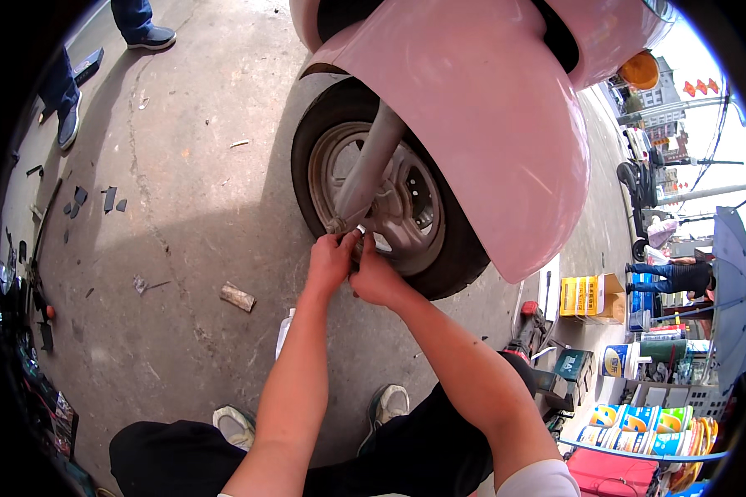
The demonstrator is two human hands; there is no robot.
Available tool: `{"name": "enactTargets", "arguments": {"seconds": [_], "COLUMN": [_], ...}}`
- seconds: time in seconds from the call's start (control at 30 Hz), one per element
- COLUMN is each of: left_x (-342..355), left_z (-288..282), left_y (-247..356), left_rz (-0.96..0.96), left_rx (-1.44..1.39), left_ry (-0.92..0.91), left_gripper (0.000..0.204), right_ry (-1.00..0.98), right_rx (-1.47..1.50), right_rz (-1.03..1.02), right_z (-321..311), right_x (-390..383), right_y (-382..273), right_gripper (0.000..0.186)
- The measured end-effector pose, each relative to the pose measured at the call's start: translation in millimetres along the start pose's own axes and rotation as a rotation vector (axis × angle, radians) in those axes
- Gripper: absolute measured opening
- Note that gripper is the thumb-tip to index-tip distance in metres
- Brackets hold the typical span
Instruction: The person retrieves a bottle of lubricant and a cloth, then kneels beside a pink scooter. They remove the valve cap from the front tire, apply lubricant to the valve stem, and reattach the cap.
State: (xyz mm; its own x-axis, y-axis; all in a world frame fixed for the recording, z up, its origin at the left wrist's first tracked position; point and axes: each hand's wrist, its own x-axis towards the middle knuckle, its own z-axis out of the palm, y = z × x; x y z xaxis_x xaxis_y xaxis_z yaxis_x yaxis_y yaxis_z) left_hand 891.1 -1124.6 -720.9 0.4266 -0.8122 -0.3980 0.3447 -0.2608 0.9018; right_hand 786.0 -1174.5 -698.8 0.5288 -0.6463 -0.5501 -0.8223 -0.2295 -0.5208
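Observation:
Both my hands meet at the lower end of a grey fork leg, beside the front wheel of a pink vehicle. My left hand is closed in a pinch, fingertips just below the fork's end. Close against it, my right hand has its fingers bent round the same spot. A small shiny metal piece shows between the fingertips; its kind is too small to tell. The wheel has a black tyre and a dusty cast rim. Above it curves the glossy pink fender.
A red-and-black power tool and a dark green case lie to my right. Behind them are a yellow carton and several paint-like tubs. A crumpled cylinder lies on the concrete at left. Another person's legs stand far left.

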Motion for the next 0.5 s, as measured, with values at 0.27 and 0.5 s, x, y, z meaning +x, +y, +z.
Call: {"name": "enactTargets", "arguments": {"seconds": [0.27, 0.5], "left_x": [10.6, 10.0], "left_z": [8.1, 11.7], "left_y": [-15.6, -26.1], "left_rz": [-0.051, 0.049], "left_rx": [-0.145, 0.062], "left_ry": [0.007, 0.24], "left_gripper": [0.027, 0.034], "right_ry": [0.011, -0.052], "right_rx": [-0.036, -0.038], "right_rz": [0.031, -0.008], "right_z": [-4.1, -6.4], "right_x": [-0.4, -4.5], "right_y": [-2.5, -15.9], "right_gripper": [0.089, 0.094]}}
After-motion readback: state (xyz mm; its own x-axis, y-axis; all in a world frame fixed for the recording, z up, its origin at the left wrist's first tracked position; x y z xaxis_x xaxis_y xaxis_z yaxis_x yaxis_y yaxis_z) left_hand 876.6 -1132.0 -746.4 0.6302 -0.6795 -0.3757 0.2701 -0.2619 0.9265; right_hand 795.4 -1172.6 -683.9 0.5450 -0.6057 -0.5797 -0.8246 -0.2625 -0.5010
